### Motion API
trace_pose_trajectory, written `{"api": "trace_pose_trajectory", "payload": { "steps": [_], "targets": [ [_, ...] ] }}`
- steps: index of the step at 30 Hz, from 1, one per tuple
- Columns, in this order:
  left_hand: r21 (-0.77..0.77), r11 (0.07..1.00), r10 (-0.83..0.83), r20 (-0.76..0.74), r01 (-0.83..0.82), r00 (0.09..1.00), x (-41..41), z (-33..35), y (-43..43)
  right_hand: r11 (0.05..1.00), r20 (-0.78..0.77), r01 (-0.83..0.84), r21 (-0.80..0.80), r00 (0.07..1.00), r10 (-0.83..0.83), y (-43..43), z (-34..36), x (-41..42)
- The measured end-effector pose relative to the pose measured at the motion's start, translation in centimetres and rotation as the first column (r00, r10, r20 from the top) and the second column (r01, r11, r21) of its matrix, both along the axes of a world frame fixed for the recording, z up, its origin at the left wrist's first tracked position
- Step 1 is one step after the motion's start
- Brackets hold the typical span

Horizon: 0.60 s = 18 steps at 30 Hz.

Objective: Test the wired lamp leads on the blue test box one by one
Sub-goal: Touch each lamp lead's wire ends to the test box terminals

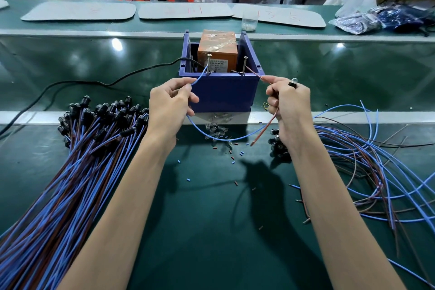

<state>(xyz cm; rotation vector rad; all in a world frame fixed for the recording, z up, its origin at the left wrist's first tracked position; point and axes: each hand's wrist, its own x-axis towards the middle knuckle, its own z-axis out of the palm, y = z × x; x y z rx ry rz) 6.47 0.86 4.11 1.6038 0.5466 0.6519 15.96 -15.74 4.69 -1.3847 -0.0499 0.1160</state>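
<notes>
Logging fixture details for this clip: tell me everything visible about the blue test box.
The dark blue, plastic-looking, open-topped test box stands upright at the grey rail, side walls taller than its front. An orange taped block sits inside. Two metal screws stand at its front rim. A black cable enters at its left. The left hand's light blue wire meets the left screw; the right hand's brown wire reaches the right one.

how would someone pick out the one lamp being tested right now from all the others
Find the blue test box at the middle of the green bench. Just right of it the right hand holds one lamp, its clear bulb sticking up above the knuckles. Unlike the lamps lying in bundles, its blue lead and brown lead run up to the box's two screws.
</notes>
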Motion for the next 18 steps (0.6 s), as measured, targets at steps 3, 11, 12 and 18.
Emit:
{"api": "trace_pose_trajectory", "payload": {
  "steps": [3, 11, 12, 18],
  "targets": [
    [0.002, 1.000, -0.008, -0.004, 0.008, 1.000, -0.03, 0.00, -0.02, 1.000, -0.004, -0.007, 0.013, 1.000, 0.007, -0.15, 0.16, 0.00],
    [0.003, 1.000, -0.028, -0.009, 0.028, 1.000, 0.03, -0.06, 0.02, 1.000, -0.004, -0.010, 0.016, 1.000, 0.010, -0.25, 0.24, 0.05],
    [0.002, 1.000, -0.029, -0.008, 0.029, 1.000, 0.00, -0.04, 0.06, 1.000, -0.006, -0.003, 0.022, 1.000, 0.003, -0.26, 0.23, 0.08],
    [-0.038, 0.999, 0.034, 0.024, -0.033, 0.999, 0.06, 0.00, 0.35, 1.000, -0.002, -0.005, -0.008, 1.000, 0.005, -0.04, -0.08, 0.10]
  ]
}}
